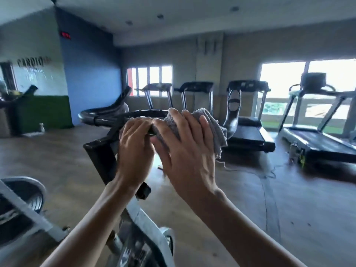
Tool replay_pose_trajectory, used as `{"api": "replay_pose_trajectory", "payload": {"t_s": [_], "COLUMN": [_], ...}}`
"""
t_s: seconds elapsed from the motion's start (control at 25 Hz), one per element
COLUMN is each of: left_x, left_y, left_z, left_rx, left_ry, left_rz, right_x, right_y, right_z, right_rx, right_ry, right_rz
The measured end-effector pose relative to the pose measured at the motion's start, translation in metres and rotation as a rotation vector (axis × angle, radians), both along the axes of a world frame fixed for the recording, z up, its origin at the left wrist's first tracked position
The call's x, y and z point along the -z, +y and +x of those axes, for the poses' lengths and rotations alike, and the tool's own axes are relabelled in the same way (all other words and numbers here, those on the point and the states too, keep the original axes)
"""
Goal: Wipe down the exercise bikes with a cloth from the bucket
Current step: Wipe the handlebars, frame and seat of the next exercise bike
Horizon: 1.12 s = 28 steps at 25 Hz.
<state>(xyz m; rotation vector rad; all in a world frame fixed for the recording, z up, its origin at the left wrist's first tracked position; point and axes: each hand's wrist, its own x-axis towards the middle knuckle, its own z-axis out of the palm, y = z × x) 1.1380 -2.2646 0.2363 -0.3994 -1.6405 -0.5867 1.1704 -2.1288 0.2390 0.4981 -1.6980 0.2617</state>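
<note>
Right hand (185,151) wraps the grey cloth (212,128) (bunched) over the handlebar (100,117) — left hand (134,147) grips that handlebar alongside.

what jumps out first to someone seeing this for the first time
At centre frame, the left hand grips a black handlebar while the right hand holds a grey cloth against it. Behind them, a row of treadmills stands along the far wall by bright windows.
</note>
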Motion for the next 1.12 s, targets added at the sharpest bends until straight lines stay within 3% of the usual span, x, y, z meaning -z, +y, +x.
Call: {"api": "replay_pose_trajectory", "payload": {"t_s": [0.12,0.24,0.4,0.6,0.76,0.92,1.12], "left_x": [0.003,0.003,0.005,0.008,0.021,0.030,0.038], "left_y": [-0.003,-0.003,-0.004,0.000,0.029,0.072,0.107], "left_z": [-0.005,-0.007,-0.008,-0.011,-0.005,-0.003,-0.017], "left_rx": [-0.062,-0.115,-0.135,-0.174,-0.188,-0.067,-0.175], "left_ry": [0.045,0.065,0.059,0.088,0.110,0.171,0.332], "left_rz": [-0.094,-0.131,-0.140,-0.124,-0.088,-0.124,-0.109], "right_x": [0.007,0.014,0.014,0.019,0.018,0.020,0.021], "right_y": [0.025,0.022,0.022,0.023,0.037,0.052,0.081], "right_z": [-0.014,-0.019,-0.027,-0.036,-0.048,-0.064,-0.091], "right_rx": [-0.028,-0.040,-0.059,-0.227,-0.330,-0.534,-0.770], "right_ry": [0.173,0.194,0.258,0.277,0.325,0.394,0.396], "right_rz": [-0.012,-0.133,-0.076,-0.296,-0.210,-0.250,-0.242]}}
